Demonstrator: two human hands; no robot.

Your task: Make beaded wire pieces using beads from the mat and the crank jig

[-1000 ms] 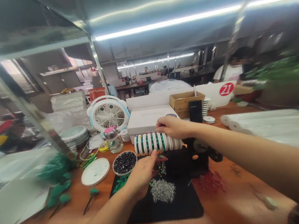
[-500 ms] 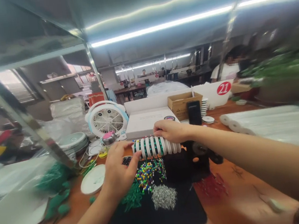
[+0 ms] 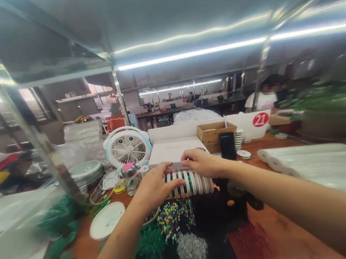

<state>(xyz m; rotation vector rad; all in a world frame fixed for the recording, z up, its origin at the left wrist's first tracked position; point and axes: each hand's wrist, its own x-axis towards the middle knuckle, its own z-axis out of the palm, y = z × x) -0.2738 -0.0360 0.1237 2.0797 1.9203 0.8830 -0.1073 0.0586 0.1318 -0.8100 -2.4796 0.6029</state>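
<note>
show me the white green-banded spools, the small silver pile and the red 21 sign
white green-banded spools (image 3: 201, 183): head view, right end of the row
small silver pile (image 3: 192, 250): head view, its middle
white sign with red 21 (image 3: 260, 119): head view, red circle

"What's that row on the bench?"

"White spools, and they're lying on their sides, packed together in a horizontal line."

"Anything showing between them?"

"Green and dark bands are running between the spools, while the left hand and right hand are resting across the top."
</note>
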